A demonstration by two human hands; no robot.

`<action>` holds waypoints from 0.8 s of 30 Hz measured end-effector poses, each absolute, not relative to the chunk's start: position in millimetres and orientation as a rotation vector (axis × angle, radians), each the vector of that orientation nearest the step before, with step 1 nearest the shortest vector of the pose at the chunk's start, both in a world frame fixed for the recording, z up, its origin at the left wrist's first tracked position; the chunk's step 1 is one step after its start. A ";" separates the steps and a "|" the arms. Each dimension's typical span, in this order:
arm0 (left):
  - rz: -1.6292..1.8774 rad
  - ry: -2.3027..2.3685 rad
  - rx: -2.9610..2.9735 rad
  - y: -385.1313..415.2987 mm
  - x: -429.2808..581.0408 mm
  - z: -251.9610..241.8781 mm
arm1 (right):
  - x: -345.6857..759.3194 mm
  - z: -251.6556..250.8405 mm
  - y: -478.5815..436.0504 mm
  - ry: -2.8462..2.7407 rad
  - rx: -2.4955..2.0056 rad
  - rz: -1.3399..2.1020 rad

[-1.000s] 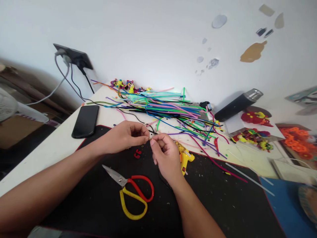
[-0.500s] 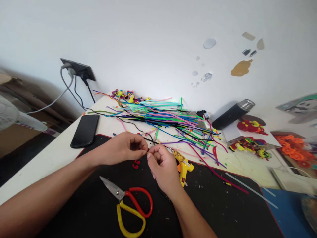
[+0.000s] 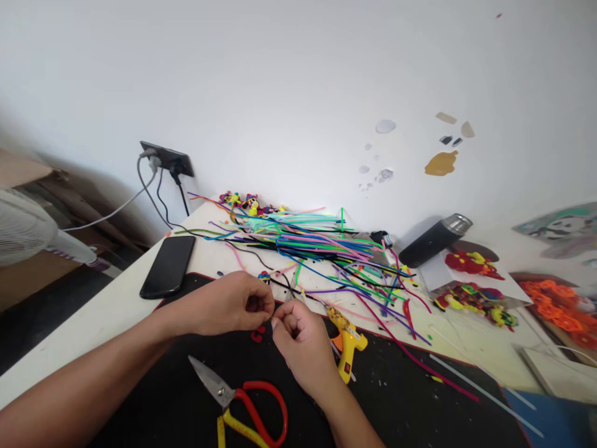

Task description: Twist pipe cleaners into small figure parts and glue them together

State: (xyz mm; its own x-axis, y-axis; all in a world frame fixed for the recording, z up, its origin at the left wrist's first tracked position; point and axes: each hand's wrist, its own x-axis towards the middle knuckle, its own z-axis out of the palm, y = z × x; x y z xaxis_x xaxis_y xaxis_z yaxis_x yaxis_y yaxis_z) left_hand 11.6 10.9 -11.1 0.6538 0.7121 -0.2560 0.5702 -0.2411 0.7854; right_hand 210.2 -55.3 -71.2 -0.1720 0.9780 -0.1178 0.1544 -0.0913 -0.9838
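Note:
My left hand (image 3: 228,306) and my right hand (image 3: 303,345) meet above the black mat (image 3: 410,382), fingertips almost touching. Both are closed in a pinch on something too small to make out. Just below the fingertips lie small curled red pieces (image 3: 258,335). Scissors with one red and one yellow handle (image 3: 222,393) rest nearer me, blades pointing left. Right of my right hand lies a yellow hot glue gun (image 3: 347,350). Beyond the hands, a small colourful piece (image 3: 264,277) sits near the mat's far edge.
Colourful pipe cleaners (image 3: 321,244) are heaped along the wall. Small fuzzy figures (image 3: 252,203) sit behind them. A phone (image 3: 168,267) lies left, a dark thermos (image 3: 429,244) leans right. Clear glue sticks (image 3: 485,393) lie at the right. Cords hang from a wall socket (image 3: 166,160).
The camera has tilted up, so the table and things on it appear lower. My hands remain pinched together, with the left turned slightly and its fingers curled closer.

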 end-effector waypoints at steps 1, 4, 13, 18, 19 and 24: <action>0.188 1.008 1.924 10.8 11.9 -10.9 | 210.1 -72.2 -55.0 -1.407 -1.304 1.349; 0.190 1.021 1.954 9.7 12.8 -9.7 | 210.3 -74.9 -54.1 -1.427 -1.295 1.327; 0.211 1.078 2.006 7.9 11.4 -13.3 | 210.9 -72.0 -54.3 -1.451 -1.302 1.302; 0.206 1.052 1.984 10.4 8.4 -19.4 | 211.7 -71.0 -54.8 -1.461 -1.309 1.304; 0.201 1.042 1.980 11.0 7.9 -20.0 | 211.8 -70.4 -54.8 -1.459 -1.304 1.310; 0.202 1.024 1.948 14.0 6.4 -21.6 | 212.2 -67.0 -55.1 -1.432 -1.276 1.343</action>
State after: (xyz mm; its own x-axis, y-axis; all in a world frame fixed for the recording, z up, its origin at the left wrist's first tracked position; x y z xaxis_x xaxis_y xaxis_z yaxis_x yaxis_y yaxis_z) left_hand 6.4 14.0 -21.6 0.6441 0.7253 -0.2433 0.5787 -0.2540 0.7749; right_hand 212.2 -55.1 -67.0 -0.1929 0.9770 -0.0914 0.1538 -0.0619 -0.9862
